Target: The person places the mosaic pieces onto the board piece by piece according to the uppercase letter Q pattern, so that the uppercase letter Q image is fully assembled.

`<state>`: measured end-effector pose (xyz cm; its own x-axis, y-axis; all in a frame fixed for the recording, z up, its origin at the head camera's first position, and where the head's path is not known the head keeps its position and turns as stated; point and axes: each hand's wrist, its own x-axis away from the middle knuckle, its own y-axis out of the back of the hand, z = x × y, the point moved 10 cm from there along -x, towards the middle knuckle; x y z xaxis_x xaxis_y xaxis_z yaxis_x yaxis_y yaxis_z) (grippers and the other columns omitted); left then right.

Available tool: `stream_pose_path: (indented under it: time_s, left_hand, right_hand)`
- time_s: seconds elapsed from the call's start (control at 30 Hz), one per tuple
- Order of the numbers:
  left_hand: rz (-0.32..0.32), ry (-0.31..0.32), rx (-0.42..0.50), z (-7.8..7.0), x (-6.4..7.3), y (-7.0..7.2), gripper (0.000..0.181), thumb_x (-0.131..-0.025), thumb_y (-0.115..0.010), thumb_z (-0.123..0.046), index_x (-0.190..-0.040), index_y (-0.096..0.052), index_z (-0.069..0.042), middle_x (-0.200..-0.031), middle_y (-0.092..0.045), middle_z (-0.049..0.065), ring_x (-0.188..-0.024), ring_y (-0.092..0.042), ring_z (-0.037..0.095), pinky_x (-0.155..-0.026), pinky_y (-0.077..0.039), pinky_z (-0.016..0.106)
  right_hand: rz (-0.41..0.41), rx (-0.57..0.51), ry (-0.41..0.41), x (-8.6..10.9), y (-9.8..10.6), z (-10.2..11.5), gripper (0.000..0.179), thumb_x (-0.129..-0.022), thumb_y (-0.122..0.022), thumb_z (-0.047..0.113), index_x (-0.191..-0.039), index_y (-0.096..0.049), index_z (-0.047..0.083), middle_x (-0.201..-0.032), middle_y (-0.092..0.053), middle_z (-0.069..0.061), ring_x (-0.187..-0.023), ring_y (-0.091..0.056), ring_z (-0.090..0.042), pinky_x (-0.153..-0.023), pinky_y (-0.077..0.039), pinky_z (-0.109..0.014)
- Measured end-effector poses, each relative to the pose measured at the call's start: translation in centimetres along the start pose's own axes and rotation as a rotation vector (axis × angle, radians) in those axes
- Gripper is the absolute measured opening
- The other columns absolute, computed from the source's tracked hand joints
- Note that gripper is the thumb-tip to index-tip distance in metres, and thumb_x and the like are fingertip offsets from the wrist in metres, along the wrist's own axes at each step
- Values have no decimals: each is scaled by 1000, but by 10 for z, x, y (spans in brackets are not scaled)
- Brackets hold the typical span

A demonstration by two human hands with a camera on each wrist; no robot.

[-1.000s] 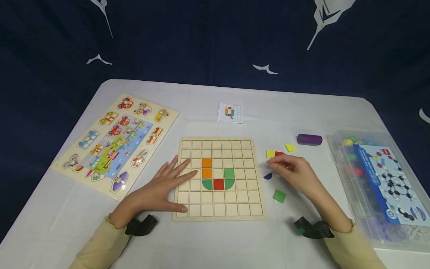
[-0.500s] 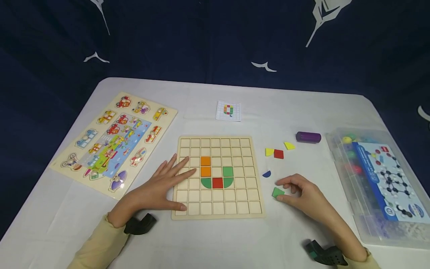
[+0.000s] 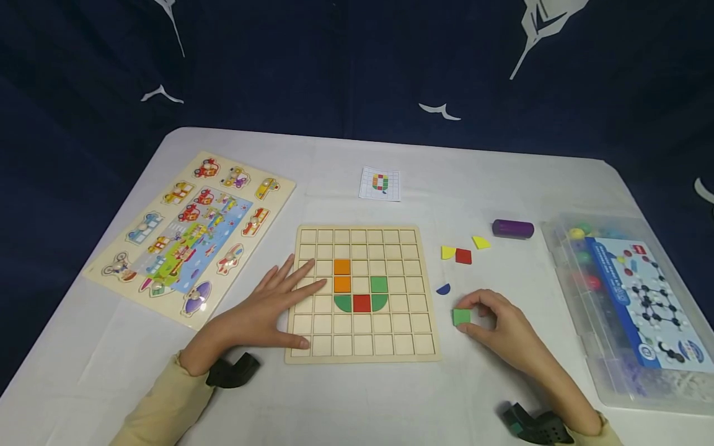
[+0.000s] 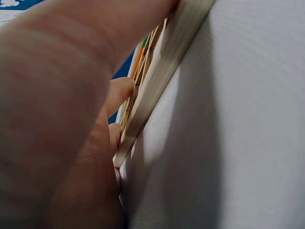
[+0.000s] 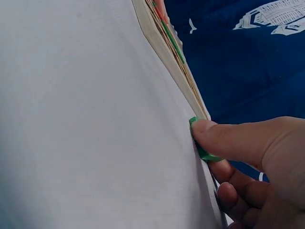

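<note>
My right hand (image 3: 499, 325) pinches a green square tile (image 3: 461, 317) between thumb and index finger, right of the wooden grid board (image 3: 362, 357). In the right wrist view the thumb presses on the green tile (image 5: 206, 155) close over the tablecloth. My left hand (image 3: 268, 310) lies with spread, straight fingers on the board's left edge. On the board are two orange squares (image 3: 342, 275), two green quarter rounds (image 3: 343, 303), a red square (image 3: 362, 303) and another green square (image 3: 379, 284). The left wrist view shows the fingers at the board's side (image 4: 157, 86).
Beyond the right hand lie a blue half round (image 3: 443, 289), a loose red square (image 3: 463, 256) and two yellow quarter rounds (image 3: 481, 242). A purple cylinder (image 3: 512, 228), a plastic case (image 3: 613, 378), a pattern card (image 3: 380, 184) and a vehicle puzzle (image 3: 189, 241) surround the board.
My right hand has moved from beside the red and yellow tiles toward the near side, onto the green square, and now pinches and has turned it. The left hand stays put.
</note>
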<state>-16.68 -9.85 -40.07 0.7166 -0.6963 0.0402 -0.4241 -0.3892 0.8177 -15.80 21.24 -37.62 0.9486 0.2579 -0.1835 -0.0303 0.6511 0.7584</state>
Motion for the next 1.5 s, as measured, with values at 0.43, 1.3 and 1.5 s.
stream_pose_path:
  time_s: [0.43,1.3,1.5]
  left_hand:
    - [-4,11,17,1,-2,1,95,-70,-78,-49,-148,-31,-19,-156,-1,4,-138,14,29,-106,6,51]
    - [-11,0,15,0,-3,1,96,-69,-78,-48,-148,-31,-18,-156,-1,5,-138,13,30,-106,6,52]
    - [-16,-2,18,1,1,-1,96,-70,-78,-49,-148,-31,-19,-156,-1,4,-138,13,30,-107,6,51]
  right_hand:
    - [114,-431,-107,-58,-12,17,8,-86,-62,-7,-94,-61,-8,-85,-64,-15,-72,-65,-18,-65,-54,-30]
    - [163,-122,80,-118,-66,64,5,-82,-70,3,-87,-73,4,-84,-64,1,-72,-57,-13,-65,-48,-28]
    - [182,-116,95,-114,-56,64,15,-86,-66,3,-99,-72,3,-95,-66,-3,-78,-58,-14,-68,-49,-29]
